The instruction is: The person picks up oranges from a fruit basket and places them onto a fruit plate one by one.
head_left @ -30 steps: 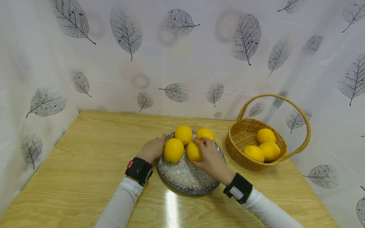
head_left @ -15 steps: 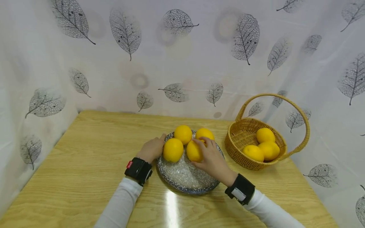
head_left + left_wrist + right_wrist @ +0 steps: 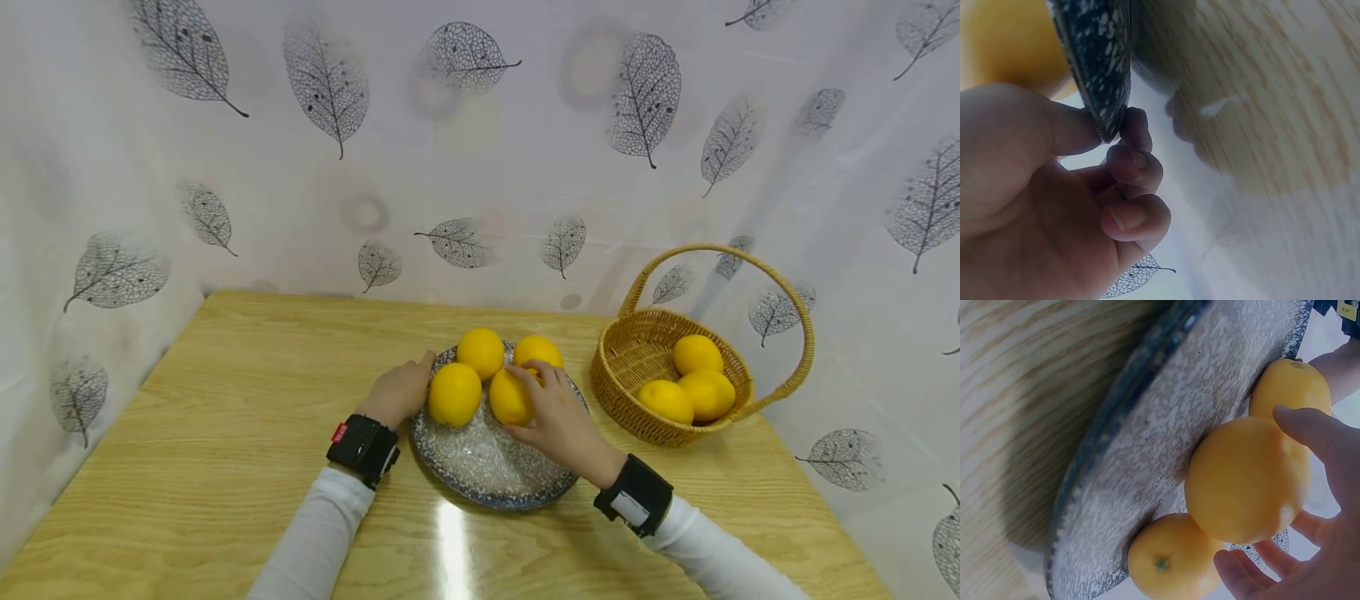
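A speckled plate (image 3: 480, 467) with a dark rim lies on the table and carries several oranges. My left hand (image 3: 396, 393) pinches its left rim. In the left wrist view the thumb presses one face of the plate's rim (image 3: 1094, 56) and curled fingers (image 3: 1141, 215) meet the other. With thumb and fingers curled round it, my right hand (image 3: 564, 425) holds the nearer right orange (image 3: 1247, 480), low over or on the plate. Beside that one sit a left orange (image 3: 454, 395), a back orange (image 3: 481, 353) and a partly hidden right orange (image 3: 537, 352).
Right of the plate stands a wicker basket (image 3: 611, 400) with a tall arched handle (image 3: 806, 333). Three oranges (image 3: 708, 395) lie in it. A wooden table (image 3: 225, 417) extends left and in front. Leaf-printed curtain (image 3: 480, 167) hangs behind and at both sides.
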`<state>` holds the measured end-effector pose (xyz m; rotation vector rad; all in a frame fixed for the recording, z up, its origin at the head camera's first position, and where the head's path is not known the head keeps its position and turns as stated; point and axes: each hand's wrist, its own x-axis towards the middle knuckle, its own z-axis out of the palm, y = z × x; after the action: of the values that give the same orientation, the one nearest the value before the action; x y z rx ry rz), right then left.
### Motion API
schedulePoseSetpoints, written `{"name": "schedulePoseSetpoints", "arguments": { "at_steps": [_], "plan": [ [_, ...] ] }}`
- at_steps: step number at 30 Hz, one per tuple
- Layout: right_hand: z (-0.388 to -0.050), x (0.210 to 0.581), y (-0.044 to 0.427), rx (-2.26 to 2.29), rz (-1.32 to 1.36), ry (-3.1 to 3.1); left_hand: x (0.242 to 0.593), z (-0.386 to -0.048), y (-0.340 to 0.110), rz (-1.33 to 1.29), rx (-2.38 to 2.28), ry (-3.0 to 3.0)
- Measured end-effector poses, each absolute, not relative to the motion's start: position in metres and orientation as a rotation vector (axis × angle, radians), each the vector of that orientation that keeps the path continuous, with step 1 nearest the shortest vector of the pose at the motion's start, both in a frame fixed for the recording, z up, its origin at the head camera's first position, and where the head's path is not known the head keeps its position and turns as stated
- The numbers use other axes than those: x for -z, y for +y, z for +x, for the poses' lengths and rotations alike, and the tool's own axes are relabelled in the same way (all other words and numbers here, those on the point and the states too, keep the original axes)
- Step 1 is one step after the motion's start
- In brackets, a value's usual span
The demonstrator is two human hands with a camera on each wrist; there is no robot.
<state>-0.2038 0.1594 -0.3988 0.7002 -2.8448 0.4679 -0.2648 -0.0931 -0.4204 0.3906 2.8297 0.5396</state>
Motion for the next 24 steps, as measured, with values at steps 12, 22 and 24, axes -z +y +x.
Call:
{"name": "schedulePoseSetpoints", "arguments": {
  "at_steps": [12,22,24],
  "plan": [
    [-0.21,0.383,0.167,-0.458,0.645,-2.964,0.417,-0.265,-0.093,0.383,-0.53,2.823],
    [-0.217,0.362,0.189,-0.507,0.664,-3.063,0.417,-0.264,-0.093,0.382,-0.539,2.823],
    [-0.22,0.357,0.194,-0.511,0.667,-3.068,0.418,-0.264,-0.093,0.385,-0.539,2.824]
  ]
}}
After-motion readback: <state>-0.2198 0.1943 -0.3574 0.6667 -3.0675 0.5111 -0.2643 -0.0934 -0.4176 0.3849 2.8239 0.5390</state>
